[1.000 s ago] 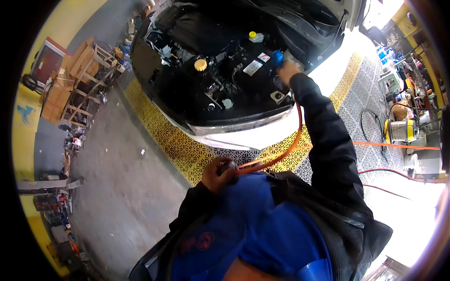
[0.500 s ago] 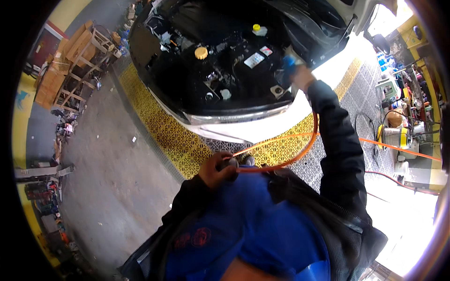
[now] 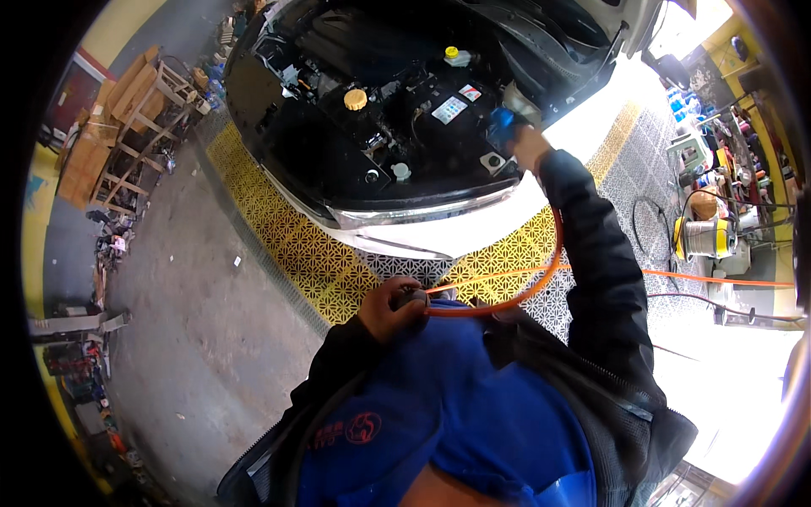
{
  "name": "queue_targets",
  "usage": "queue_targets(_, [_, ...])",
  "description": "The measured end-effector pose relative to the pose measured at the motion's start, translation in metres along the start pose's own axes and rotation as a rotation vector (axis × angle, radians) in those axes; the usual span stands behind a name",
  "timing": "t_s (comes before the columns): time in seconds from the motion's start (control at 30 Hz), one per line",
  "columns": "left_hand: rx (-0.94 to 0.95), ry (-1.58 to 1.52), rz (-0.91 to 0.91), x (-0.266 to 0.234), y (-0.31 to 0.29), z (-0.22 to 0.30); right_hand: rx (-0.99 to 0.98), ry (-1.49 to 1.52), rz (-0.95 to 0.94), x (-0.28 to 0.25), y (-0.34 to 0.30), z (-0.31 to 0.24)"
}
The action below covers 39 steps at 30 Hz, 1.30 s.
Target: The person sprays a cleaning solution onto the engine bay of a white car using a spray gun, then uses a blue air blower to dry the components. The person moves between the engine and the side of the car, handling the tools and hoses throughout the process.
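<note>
In front of me stands a car with its hood raised and its engine bay [image 3: 287, 173] exposed. My right hand [image 3: 530, 150] reaches over the bay's right front corner, closed on a blue air gun [image 3: 507, 127] whose outline is smeared by motion. An orange hose [image 3: 541, 283] loops down from beside my right sleeve to my waist. There my left hand [image 3: 390, 311] is closed around the hose, where a bend of it is gathered. From that hand another stretch of hose runs off to the right. The hose's join to the gun is hidden.
Yellow and grey grid tiles [image 3: 312, 253] lie under the car's front. Cardboard boxes [image 3: 89, 160] and a wooden frame [image 3: 139, 127] stand at the far left. On the right are a yellow-and-white reel [image 3: 708, 239], a stool [image 3: 688, 152] and cluttered shelving. Hoses cross the floor there.
My right hand and the blue air gun have shifted slightly left over the engine bay. The whole view has moved a little. My left hand keeps its grip on the hose.
</note>
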<state>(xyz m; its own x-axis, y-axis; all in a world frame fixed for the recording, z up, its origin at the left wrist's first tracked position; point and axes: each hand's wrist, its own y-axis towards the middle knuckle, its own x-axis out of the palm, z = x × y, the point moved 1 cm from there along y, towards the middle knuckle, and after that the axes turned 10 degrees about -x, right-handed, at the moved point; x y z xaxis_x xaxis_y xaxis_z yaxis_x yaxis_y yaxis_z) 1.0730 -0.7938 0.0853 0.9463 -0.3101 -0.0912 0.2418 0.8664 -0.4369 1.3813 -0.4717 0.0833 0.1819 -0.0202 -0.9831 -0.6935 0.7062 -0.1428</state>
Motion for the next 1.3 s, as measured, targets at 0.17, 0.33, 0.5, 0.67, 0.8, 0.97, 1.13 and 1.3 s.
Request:
queue_targets(0.17, [0.029,-0.023,0.070,-0.007,-0.003,-0.017,-0.011,0.485,-0.087,-0.045,0.014,-0.037])
queue_targets(0.33, [-0.089,-0.084,-0.002,-0.010,-0.009,-0.019,0.357,0.518,0.012,-0.054,0.027,-0.027])
queue_targets(0.5, [-0.031,-0.034,0.027,-0.013,-0.010,-0.028,0.329,0.337,0.075,-0.016,0.045,-0.016])
queue_targets(0.67, [-0.011,-0.125,0.059,-0.021,-0.020,-0.041,0.123,0.776,-0.243,-0.067,0.027,-0.059])
queue_targets(0.8, [-0.062,-0.110,0.052,-0.016,-0.019,-0.037,0.269,0.531,-0.033,-0.033,0.014,-0.021])
queue_targets(0.97, [-0.056,-0.160,0.013,-0.016,-0.023,-0.040,0.316,0.784,-0.100,-0.046,0.014,-0.049])
queue_targets(1.13, [-0.063,-0.153,0.026,-0.021,-0.014,-0.051,0.149,0.556,-0.117,-0.044,0.023,-0.044])
queue_targets(1.3, [-0.066,-0.199,0.060,-0.020,-0.017,-0.043,0.272,0.559,-0.069,-0.038,0.038,-0.038])
